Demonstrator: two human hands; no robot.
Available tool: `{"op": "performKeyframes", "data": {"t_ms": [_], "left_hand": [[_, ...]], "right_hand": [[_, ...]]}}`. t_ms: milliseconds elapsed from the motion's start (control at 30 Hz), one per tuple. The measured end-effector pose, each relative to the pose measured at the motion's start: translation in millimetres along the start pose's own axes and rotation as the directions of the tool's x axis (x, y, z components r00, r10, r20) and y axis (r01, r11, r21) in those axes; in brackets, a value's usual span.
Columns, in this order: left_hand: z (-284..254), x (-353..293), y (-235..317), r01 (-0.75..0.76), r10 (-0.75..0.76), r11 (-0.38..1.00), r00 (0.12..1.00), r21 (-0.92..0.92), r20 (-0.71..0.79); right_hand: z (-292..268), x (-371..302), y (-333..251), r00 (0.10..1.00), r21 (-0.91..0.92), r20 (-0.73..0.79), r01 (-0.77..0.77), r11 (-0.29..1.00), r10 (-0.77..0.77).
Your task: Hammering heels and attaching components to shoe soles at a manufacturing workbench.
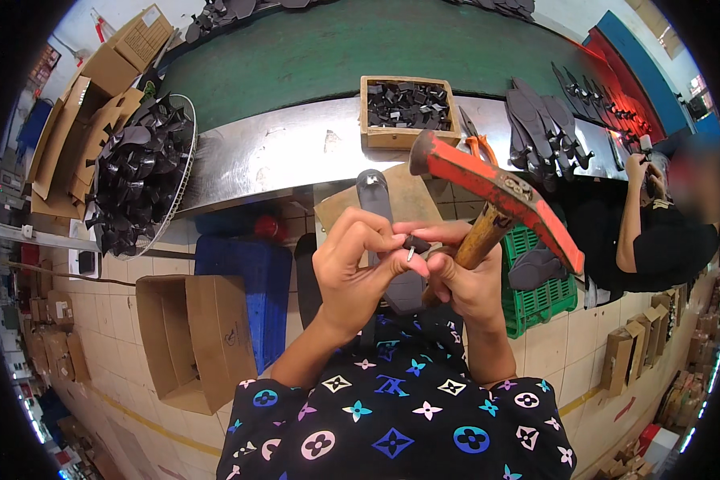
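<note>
Left hand [350, 268]: pinches small black metal-pinned piece [416, 243]; slack pinch could drop it.
Right hand [476, 282]: fingers at piece, clutching red-headed wooden-handled hammer [498, 188]; divided grip could slip.

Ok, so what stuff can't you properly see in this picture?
All in the head view:
Small black piece: partly covered by the left hand and right hand.
Hammer handle: partly hidden by the right hand.
Co-worker's head: blurred.
Wooden box's bottom: buried under black pieces.
Dark flat pieces up top: cut off by the picture's edge.
</note>
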State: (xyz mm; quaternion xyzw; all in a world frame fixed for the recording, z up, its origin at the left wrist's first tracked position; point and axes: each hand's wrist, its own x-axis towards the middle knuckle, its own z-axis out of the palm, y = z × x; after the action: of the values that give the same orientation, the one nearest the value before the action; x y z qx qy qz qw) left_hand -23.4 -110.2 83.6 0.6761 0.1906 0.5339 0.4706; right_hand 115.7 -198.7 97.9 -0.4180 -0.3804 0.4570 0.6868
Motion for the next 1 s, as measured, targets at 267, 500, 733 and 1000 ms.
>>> {"op": "performKeyframes", "data": {"t_ms": [267, 500, 733, 1000], "left_hand": [[-2, -7, -7, -0.111, 0.081, 0.926, 0.992, 0.360, 0.095], [-16, 21, -91, 0.096, -0.062, 0.781, 0.995, 0.617, -0.077], [-27, 18, -118, 0.131, -0.189, 0.906, 0.976, 0.402, 0.107], [-31, 14, -125, 0.012, -0.112, 0.876, 0.977, 0.483, 0.180]], "right_hand": [[-8, 4, 14, 0.995, -0.199, -0.096, -0.021, 0.980, 0.002], [-33, 54, 52, 0.983, -0.393, -0.181, -0.097, 0.914, 0.027], [-38, 87, 56, 0.997, -0.578, 0.049, -0.019, 0.816, 0.057], [-47, 96, 71, 0.966, -0.677, 0.247, 0.228, 0.699, -0.076]]}}
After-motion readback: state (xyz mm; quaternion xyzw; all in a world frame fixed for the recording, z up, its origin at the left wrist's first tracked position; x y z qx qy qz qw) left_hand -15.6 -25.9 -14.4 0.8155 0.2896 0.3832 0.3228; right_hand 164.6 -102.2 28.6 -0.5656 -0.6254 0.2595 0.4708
